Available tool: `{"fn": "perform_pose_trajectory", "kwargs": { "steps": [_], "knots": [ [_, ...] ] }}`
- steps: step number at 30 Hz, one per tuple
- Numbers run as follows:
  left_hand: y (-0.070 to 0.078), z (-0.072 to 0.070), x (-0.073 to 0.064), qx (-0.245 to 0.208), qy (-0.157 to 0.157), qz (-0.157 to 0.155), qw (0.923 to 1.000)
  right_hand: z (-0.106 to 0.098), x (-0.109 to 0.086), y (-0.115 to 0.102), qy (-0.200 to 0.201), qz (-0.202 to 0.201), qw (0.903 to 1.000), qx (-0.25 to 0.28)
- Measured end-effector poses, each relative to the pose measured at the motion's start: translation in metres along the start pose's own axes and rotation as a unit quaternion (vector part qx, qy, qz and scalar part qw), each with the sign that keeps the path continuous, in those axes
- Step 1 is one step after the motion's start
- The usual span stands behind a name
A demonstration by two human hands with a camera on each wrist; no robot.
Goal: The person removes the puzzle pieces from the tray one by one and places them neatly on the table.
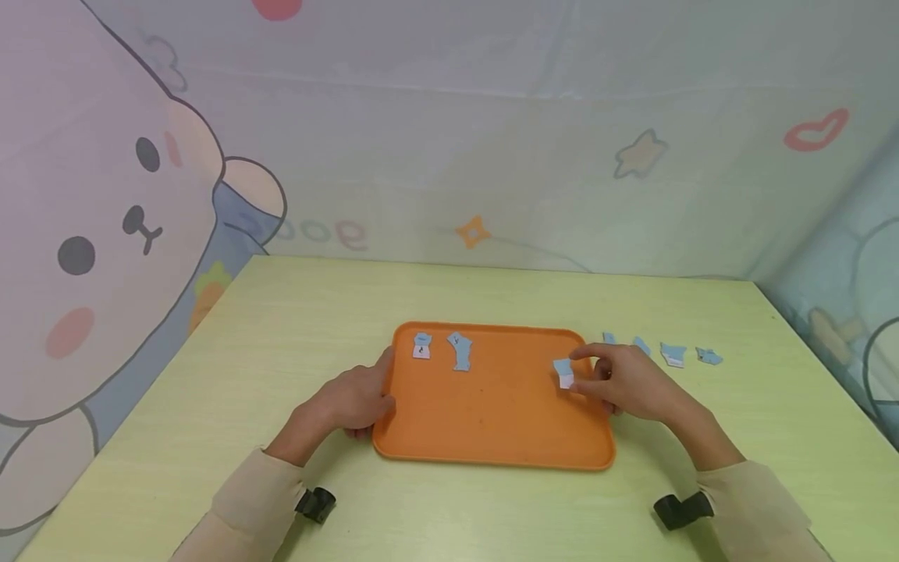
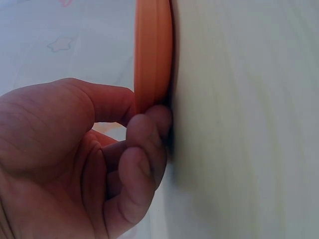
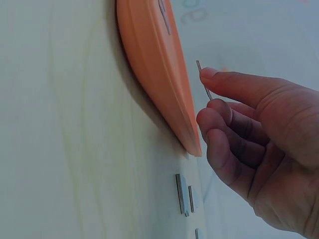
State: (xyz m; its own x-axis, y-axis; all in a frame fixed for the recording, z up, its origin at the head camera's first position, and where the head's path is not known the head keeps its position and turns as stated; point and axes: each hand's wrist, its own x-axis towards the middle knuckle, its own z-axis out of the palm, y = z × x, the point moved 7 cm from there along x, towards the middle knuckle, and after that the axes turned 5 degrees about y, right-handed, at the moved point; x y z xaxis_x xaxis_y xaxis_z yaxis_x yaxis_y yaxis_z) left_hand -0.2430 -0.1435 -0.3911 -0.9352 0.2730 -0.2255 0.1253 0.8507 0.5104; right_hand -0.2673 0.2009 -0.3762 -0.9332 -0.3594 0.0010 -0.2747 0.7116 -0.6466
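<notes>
My left hand (image 1: 354,396) grips the left rim of an orange tray (image 1: 485,429), thumb on the rim and fingers curled beneath it in the left wrist view. Between thumb and finger of my right hand (image 1: 632,381) is a small flat blue-and-white puzzle piece (image 1: 564,373), pinched at its edges over the tray's right part. Edge-on, this piece looks thin in the right wrist view, held off the tray. Two more pieces lie at the tray's upper left: a blue-and-white one (image 1: 421,346) and a longer blue one (image 1: 460,353) with a dark mark.
Right of the tray, several small pieces lie in a row on the pale yellow-green table (image 1: 323,304), among them a blue-and-white one (image 1: 673,354) and a rightmost blue one (image 1: 708,356). A printed cloth (image 1: 435,140) hangs behind the table's far edge.
</notes>
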Motion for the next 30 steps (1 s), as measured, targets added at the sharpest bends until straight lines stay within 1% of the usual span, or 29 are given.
{"fn": "perform_pose_trajectory", "kwargs": {
  "steps": [8, 12, 16, 24, 26, 30],
  "knots": [
    [-0.002, 0.001, 0.001, -0.002, 0.002, 0.003, 1.0000, -0.002, -0.003, 0.007, -0.002, -0.006, 0.9999, 0.010],
    [-0.002, 0.002, 0.001, -0.010, 0.001, 0.002, 0.9999, -0.004, -0.005, 0.009, -0.001, -0.011, 0.9999, 0.003],
    [-0.002, 0.002, 0.000, -0.015, 0.002, 0.001, 0.9999, -0.006, -0.006, 0.013, 0.001, 0.002, 1.0000, -0.008],
    [-0.002, 0.002, 0.001, -0.006, 0.000, 0.003, 1.0000, -0.014, -0.008, 0.022, -0.004, 0.025, 0.9997, -0.006],
    [-0.001, 0.001, 0.001, -0.007, 0.003, 0.005, 1.0000, -0.017, -0.009, 0.022, -0.003, 0.024, 0.9997, -0.007],
    [0.000, 0.000, 0.001, -0.010, 0.004, 0.010, 0.9999, -0.021, -0.011, 0.024, -0.006, 0.020, 0.9997, 0.007]
  ]
}}
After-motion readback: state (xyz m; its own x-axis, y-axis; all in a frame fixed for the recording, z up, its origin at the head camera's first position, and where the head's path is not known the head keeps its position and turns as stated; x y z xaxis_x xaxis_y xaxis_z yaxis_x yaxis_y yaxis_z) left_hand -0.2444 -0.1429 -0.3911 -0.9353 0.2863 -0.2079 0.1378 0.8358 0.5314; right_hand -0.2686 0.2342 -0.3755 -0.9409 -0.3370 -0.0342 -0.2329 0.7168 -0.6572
